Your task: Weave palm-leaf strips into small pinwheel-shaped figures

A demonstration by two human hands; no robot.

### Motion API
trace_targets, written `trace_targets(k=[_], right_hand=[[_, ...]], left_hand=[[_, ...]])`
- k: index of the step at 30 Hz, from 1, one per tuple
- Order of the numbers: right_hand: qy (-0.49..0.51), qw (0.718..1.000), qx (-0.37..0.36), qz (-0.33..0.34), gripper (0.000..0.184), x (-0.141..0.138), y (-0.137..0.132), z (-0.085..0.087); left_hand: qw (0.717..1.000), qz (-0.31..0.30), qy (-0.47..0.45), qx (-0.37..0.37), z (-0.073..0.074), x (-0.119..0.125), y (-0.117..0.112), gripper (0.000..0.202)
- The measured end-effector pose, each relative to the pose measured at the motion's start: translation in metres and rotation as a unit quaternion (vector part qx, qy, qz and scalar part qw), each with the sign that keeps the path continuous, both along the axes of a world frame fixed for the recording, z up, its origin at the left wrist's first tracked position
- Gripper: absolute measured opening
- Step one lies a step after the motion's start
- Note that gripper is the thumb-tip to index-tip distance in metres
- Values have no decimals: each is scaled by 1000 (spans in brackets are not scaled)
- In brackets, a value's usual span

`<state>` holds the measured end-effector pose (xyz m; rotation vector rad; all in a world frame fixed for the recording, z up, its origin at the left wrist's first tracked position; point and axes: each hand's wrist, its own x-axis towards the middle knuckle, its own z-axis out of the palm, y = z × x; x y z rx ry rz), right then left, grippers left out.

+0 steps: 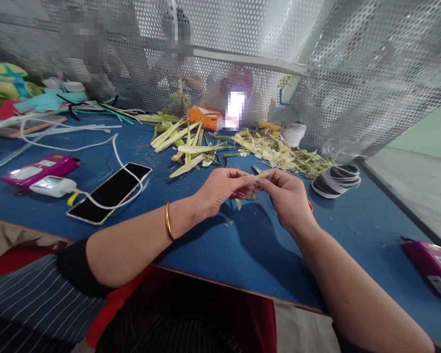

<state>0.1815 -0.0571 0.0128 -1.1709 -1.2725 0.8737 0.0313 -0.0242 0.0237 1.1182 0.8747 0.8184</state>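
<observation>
Above the blue table, my left hand (pixel 220 189) and my right hand (pixel 288 198) meet, fingertips pinched together on a small pale green strip of husk (pixel 262 175). Part of that strip is hidden by the fingers. A loose flap of husk (pixel 238 203) hangs below the left fingers. Under and behind my right hand lie scissors, mostly covered; a blade tip (pixel 257 169) and a bit of red handle (pixel 310 206) show. Just beyond the hands are long pale husk strips (pixel 191 147) and a heap of shredded husk (pixel 275 152).
A phone (pixel 110 193), white cable and purple power box (pixel 40 171) lie left. Rolls of white cord (pixel 336 181) stand right, another purple box (pixel 433 267) at the right edge. At the back are an orange packet (pixel 205 117), a lit screen (pixel 235 110) and perforated metal mesh (pixel 242 39).
</observation>
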Motion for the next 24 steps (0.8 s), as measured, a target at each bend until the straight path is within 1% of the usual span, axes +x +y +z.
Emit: trace_targets(k=[2, 6, 11, 15, 18, 21, 23, 24], right_hand=[[15, 1000, 1, 1, 11, -1, 0, -1], [26, 1000, -2, 11, 11, -1, -1, -1], [-13, 999, 18, -31, 13, -5, -1, -2], [-24, 998, 32, -53, 14, -8, -1, -8], [-26, 998, 34, -50, 13, -9, -1, -10], [-27, 998, 35, -33, 11, -8, -1, -7], [-50, 998, 38, -26, 11, -4, 0, -3], [-79, 996, 37, -26, 11, 1, 0, -1]], left_hand=[[1000, 15, -15, 7, -2, 2, -2, 11], [999, 23, -23, 9, -4, 3, -2, 14], [1000, 25, -17, -11, -3, 2, -2, 14], [999, 32, -32, -28, -6, 2, -1, 11], [998, 37, -47, -37, -9, 3, 0, 9], [997, 46, -42, -34, -9, 3, 1, 11], [998, 53, -30, -24, -7, 3, 1, 12], [998, 58, -22, -16, -6, 3, 1, 13]])
